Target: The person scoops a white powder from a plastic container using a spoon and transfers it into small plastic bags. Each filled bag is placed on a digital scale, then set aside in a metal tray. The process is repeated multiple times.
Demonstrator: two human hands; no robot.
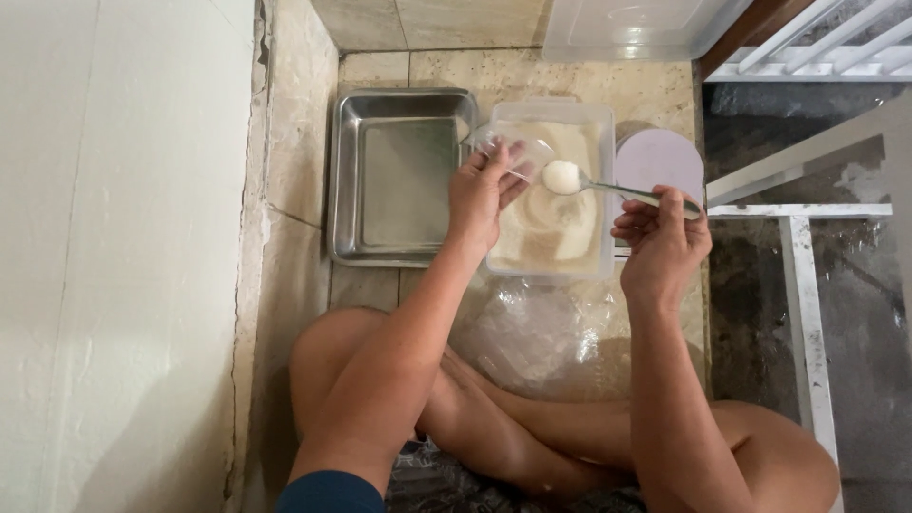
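Head view: batter-filled tub (549, 228), bare tray (399, 176)

Both bare forearms reach forward from crossed bare legs. The left hand (480, 195) is raised with its back up, fingers (502, 163) loosely curled and pinched together. The right hand (662, 236) sits a little lower, palm inward, thumb and fingers closed in a grip
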